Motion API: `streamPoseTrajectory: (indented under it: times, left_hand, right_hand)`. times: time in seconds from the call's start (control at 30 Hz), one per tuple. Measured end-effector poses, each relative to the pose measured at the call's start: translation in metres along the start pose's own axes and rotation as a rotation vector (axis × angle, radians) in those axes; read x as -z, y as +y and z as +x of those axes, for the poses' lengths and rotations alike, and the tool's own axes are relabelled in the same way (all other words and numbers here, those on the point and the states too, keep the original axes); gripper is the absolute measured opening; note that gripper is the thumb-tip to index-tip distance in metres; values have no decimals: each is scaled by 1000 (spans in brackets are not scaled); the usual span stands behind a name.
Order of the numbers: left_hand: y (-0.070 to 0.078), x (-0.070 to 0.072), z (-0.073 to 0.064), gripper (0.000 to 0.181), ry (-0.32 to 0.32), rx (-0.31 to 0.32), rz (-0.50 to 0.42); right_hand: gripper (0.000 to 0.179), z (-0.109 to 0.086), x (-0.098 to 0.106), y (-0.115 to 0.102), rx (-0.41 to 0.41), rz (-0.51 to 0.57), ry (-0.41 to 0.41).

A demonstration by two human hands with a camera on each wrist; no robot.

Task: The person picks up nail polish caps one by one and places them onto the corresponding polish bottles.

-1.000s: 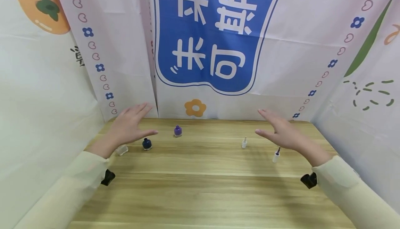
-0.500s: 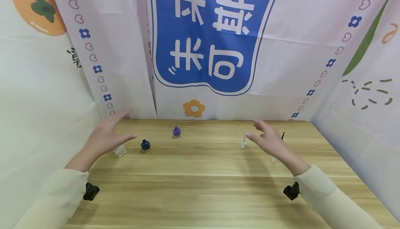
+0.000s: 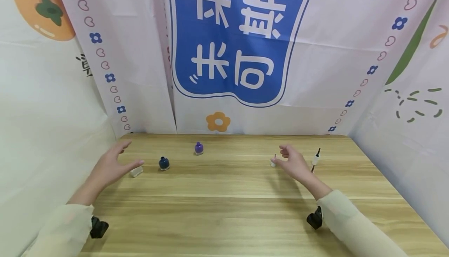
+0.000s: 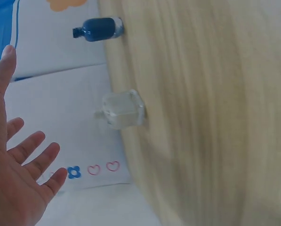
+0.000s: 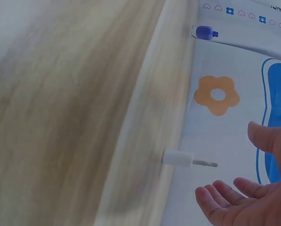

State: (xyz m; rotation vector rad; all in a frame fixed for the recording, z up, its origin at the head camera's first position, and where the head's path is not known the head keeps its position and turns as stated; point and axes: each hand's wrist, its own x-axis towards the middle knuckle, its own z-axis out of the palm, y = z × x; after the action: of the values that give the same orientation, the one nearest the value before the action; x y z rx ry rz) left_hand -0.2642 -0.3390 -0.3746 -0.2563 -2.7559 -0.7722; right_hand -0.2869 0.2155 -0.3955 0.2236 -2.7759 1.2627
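My left hand (image 3: 109,164) hovers with fingers spread beside a clear nail polish bottle (image 3: 137,171), partly behind the thumb in the head view. In the left wrist view that uncapped bottle (image 4: 124,111) stands upright, apart from the fingers. A dark blue nail polish bottle (image 3: 163,164) is just to its right, and a purple one (image 3: 198,149) stands farther back. My right hand (image 3: 294,165), thumb and fingers parted, is close to a white brush cap (image 3: 273,164) standing brush up. The right wrist view shows this cap (image 5: 178,158) between thumb and fingers, untouched.
Right of my right hand stands another white brush cap (image 3: 316,158) with a dark brush; a further brush (image 3: 313,169) shows behind the wrist. Printed cloth (image 3: 140,54) hangs behind and along both sides of the wooden table (image 3: 217,218).
My left hand has moved left and toward me, down beside the clear bottle. My right hand has moved left and lower, to the nearest brush cap. The bottles and caps stay put.
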Motion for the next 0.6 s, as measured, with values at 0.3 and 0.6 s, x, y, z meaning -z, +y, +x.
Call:
streamPoseTrajectory:
  times: [0.3,0.6]
  left_hand:
    - [-16,-4,-9,95,-63,90,-63]
    - [-30,-11,-14,98,-140,115,-99]
  right_hand:
    - [68,3,-12,4,-98,15,-24]
    - [62,6,-15,4,-169,11,-44]
